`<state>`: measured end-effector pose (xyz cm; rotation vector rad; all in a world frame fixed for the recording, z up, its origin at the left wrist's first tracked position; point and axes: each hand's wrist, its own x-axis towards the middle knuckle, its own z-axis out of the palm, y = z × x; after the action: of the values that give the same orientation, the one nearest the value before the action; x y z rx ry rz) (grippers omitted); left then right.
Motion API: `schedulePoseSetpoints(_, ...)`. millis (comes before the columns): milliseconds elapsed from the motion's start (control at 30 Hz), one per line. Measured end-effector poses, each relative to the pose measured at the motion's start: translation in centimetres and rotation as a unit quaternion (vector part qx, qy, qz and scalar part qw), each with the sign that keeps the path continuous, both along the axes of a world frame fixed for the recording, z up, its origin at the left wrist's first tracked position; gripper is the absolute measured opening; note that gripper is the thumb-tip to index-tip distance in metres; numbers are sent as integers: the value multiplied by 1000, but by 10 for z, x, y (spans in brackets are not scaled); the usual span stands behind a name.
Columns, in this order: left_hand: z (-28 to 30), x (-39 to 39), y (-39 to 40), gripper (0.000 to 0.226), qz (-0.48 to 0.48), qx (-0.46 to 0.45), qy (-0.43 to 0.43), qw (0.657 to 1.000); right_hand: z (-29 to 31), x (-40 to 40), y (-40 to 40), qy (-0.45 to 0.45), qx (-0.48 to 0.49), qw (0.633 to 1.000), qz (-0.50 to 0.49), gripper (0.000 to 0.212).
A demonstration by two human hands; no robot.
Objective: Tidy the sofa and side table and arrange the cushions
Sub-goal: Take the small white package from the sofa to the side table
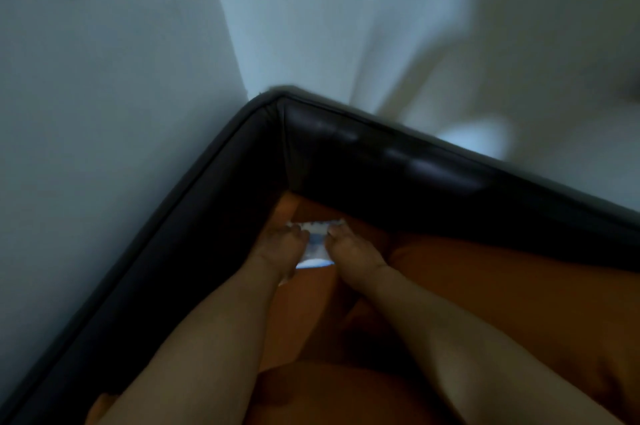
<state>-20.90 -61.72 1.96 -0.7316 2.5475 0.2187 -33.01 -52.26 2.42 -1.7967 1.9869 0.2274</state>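
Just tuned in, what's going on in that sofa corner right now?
A person is reaching both bare arms into the corner of a dark sofa with orange seat cushions. The left hand and right hand each pinch one side of a small white item, probably a wrapper or scrap of paper, holding it just above the seat near the corner. The picture is dim and blurred, so what the item is cannot be told for sure. A pale wall stands behind the sofa.
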Motion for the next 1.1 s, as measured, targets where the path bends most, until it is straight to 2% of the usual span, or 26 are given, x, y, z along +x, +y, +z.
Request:
schedulePoseSetpoints(67,-4,-1,6,50,-7,-13,-6,1000,-1,1,4,-4,7,1000,-2,40)
schedulePoseSetpoints(167,-13,1,9,49,-16,-26,14,999,-8,1,5,-6,9,1000,-12,40)
schedulePoseSetpoints(300,-21,3,0,76,9,-36,48,998,-20,-3,1,8,-15,1000,-11,58)
schedulePoseSetpoints(433,-28,2,-11,106,44,21,20,999,-30,-8,-9,-14,2,1000,-10,69)
schedulePoseSetpoints(533,-37,0,-14,96,73,69,46,994,-40,-8,-15,-30,41,999,-16,72)
schedulePoseSetpoints(633,-42,0,-11,84,89,79,82,990,-47,-6,-17,-45,29,998,-35,81)
schedulePoseSetpoints(800,-37,-2,1,89,78,47,107,990,-46,-2,-17,-45,0,998,-54,94)
schedulePoseSetpoints(900,-33,-1,2,95,71,11,106,992,-40,-1,-16,-32,-29,997,-58,91)
schedulePoseSetpoints(1100,0,4,3,83,53,-42,110,992,-15,4,-9,-55,-114,987,-96,72)
